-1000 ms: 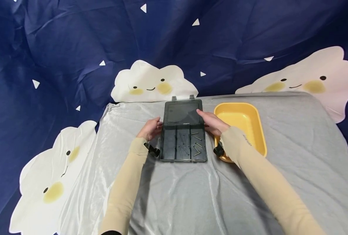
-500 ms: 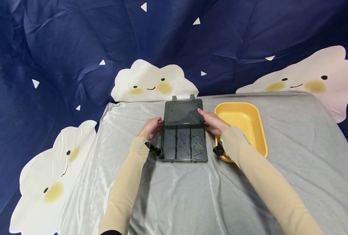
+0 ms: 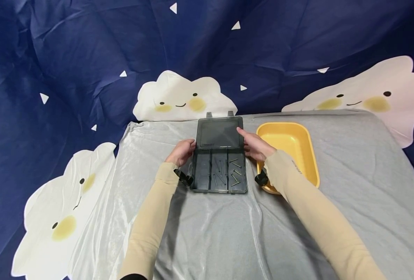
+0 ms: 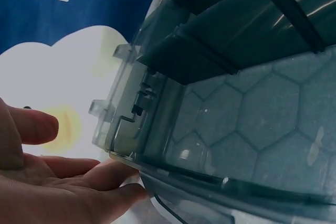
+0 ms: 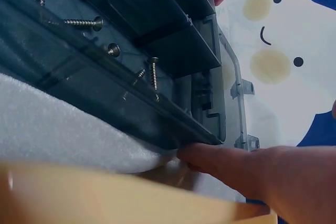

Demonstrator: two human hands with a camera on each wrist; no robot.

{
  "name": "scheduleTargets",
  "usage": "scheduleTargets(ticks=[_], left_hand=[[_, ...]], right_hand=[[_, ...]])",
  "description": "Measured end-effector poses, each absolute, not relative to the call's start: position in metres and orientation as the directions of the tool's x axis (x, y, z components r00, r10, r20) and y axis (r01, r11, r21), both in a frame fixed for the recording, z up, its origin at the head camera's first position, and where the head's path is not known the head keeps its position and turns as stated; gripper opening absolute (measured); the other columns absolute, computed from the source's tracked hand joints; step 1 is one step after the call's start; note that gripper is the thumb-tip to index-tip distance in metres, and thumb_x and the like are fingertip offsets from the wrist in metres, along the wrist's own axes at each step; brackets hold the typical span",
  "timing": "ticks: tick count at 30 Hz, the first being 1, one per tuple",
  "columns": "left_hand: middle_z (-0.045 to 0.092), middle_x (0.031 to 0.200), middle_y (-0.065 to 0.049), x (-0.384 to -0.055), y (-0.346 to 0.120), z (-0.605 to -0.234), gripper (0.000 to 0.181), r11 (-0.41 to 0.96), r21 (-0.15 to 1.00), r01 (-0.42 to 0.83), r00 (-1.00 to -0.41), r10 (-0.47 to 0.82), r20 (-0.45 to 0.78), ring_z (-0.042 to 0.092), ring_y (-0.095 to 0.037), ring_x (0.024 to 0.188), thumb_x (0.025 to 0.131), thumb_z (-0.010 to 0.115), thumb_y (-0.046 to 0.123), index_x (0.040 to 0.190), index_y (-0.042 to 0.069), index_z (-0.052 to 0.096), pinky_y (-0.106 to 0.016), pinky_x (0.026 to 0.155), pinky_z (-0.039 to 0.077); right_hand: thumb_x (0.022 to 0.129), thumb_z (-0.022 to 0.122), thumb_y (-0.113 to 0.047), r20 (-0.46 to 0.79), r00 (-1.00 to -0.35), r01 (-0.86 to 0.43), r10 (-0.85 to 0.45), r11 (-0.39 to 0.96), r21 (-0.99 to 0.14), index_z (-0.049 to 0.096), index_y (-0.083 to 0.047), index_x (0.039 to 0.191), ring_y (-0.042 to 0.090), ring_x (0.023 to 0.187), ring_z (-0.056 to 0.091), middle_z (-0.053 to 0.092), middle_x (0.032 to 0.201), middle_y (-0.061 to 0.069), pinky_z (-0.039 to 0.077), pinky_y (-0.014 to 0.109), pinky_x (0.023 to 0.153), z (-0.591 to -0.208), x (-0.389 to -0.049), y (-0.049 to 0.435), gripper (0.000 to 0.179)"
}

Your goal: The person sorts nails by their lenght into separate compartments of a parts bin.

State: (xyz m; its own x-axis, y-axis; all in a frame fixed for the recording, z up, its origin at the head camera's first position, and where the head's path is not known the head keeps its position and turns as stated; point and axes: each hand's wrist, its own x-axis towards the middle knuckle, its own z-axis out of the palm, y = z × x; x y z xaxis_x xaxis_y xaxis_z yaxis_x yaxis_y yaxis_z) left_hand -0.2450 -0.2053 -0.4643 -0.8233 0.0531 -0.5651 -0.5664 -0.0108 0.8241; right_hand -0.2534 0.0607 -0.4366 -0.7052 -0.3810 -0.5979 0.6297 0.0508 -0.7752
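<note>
A dark see-through organizer box [image 3: 201,171] lies on the cloth, its lid [image 3: 219,130] swung back away from the person. Screws [image 5: 153,74] are in its middle and right compartments; the left compartment [image 4: 268,103] shows a bare floor with a hexagon pattern. At the box's left side is my left hand [image 3: 182,151], fingertips against the back corner, thumb apart. My right hand [image 3: 257,147] is at the opposite side, fingertips low along the wall near the hinge. Its thumb reaches out past the lid's right edge in the head view. Neither hand curls round the box.
A yellow tray [image 3: 313,159] stands just right of the box, under the right wrist. Grey cloth [image 3: 213,233] with creases covers the table. Behind it hangs a dark blue curtain [image 3: 262,46] with cloud prints.
Both hands keep their places beside the box. The lid looks tipped up very slightly, and the whole view has drifted a little; the screws stay where they were.
</note>
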Motion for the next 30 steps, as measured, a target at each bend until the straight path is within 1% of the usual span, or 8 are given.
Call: scheduleTargets(ticks=[4, 6, 9, 13, 18, 25, 30], left_hand=[[0.03, 0.156, -0.016, -0.246, -0.205, -0.465, 0.051, -0.016, 0.827, -0.562, -0.824, 0.101, -0.558, 0.025, -0.028, 0.146, 0.106, 0.03, 0.023, 0.151, -0.001, 0.027, -0.038, 0.124, 0.017], [0.029, 0.157, -0.015, -0.246, -0.205, -0.464, 0.051, -0.028, 0.824, -0.566, -0.821, 0.108, -0.561, 0.024, -0.028, 0.147, 0.106, 0.029, 0.025, 0.151, 0.001, 0.026, -0.038, 0.124, 0.016], [0.026, 0.158, -0.016, -0.247, -0.204, -0.464, 0.053, -0.062, 0.813, -0.579, -0.815, 0.074, -0.574, 0.023, -0.028, 0.147, 0.106, 0.03, 0.028, 0.153, 0.006, 0.023, -0.037, 0.125, 0.014], [0.025, 0.155, -0.014, -0.246, -0.205, -0.461, 0.057, -0.111, 0.81, -0.576, -0.816, 0.021, -0.578, 0.024, -0.029, 0.147, 0.104, 0.033, 0.033, 0.154, 0.012, 0.02, -0.037, 0.124, 0.017], [0.022, 0.156, -0.011, -0.244, -0.205, -0.457, 0.062, -0.136, 0.827, -0.545, -0.837, 0.034, -0.546, 0.023, -0.029, 0.146, 0.102, 0.034, 0.037, 0.156, 0.014, 0.014, -0.037, 0.124, 0.016], [0.02, 0.159, -0.004, -0.24, -0.205, -0.454, 0.059, -0.133, 0.856, -0.5, -0.866, 0.051, -0.498, 0.024, -0.032, 0.145, 0.102, 0.03, 0.039, 0.156, 0.018, 0.016, -0.04, 0.124, 0.014], [0.02, 0.158, -0.007, -0.239, -0.205, -0.452, 0.057, -0.128, 0.864, -0.486, -0.874, 0.066, -0.482, 0.023, -0.034, 0.144, 0.103, 0.027, 0.042, 0.156, 0.024, 0.016, -0.04, 0.124, 0.015]], right_hand=[[0.099, 0.039, -0.055, -0.588, -0.709, 0.629, -0.39, 0.029, -0.777, -0.011, -0.015, 0.155, 0.035, 0.15, 0.003, -0.006, 0.16, 0.023, 0.009, 0.051, 0.124, -0.436, -0.252, 0.063, 0.086], [0.099, 0.039, -0.055, -0.582, -0.71, 0.627, -0.396, 0.022, -0.779, -0.013, -0.016, 0.155, 0.034, 0.15, 0.001, -0.008, 0.16, 0.023, 0.008, 0.05, 0.124, -0.435, -0.251, 0.064, 0.086], [0.099, 0.038, -0.055, -0.578, -0.708, 0.626, -0.405, 0.017, -0.779, -0.016, -0.017, 0.154, 0.035, 0.149, -0.006, -0.014, 0.16, 0.022, 0.005, 0.05, 0.124, -0.434, -0.25, 0.065, 0.086], [0.099, 0.034, -0.057, -0.559, -0.711, 0.61, -0.426, 0.02, -0.792, -0.021, -0.018, 0.152, 0.037, 0.148, -0.011, -0.018, 0.158, 0.023, -0.001, 0.053, 0.123, -0.434, -0.249, 0.066, 0.086], [0.099, 0.031, -0.058, -0.53, -0.722, 0.589, -0.444, 0.006, -0.808, -0.019, -0.017, 0.153, 0.038, 0.148, -0.006, -0.014, 0.159, 0.023, -0.001, 0.055, 0.122, -0.434, -0.249, 0.067, 0.084], [0.1, 0.028, -0.058, -0.522, -0.727, 0.579, -0.447, 0.011, -0.816, -0.021, -0.02, 0.153, 0.041, 0.148, -0.008, -0.017, 0.159, 0.023, -0.002, 0.057, 0.121, -0.432, -0.247, 0.068, 0.081], [0.099, 0.026, -0.061, -0.512, -0.723, 0.561, -0.464, 0.037, -0.827, -0.022, -0.023, 0.152, 0.041, 0.148, -0.007, -0.018, 0.158, 0.024, -0.004, 0.059, 0.12, -0.43, -0.247, 0.07, 0.081]])
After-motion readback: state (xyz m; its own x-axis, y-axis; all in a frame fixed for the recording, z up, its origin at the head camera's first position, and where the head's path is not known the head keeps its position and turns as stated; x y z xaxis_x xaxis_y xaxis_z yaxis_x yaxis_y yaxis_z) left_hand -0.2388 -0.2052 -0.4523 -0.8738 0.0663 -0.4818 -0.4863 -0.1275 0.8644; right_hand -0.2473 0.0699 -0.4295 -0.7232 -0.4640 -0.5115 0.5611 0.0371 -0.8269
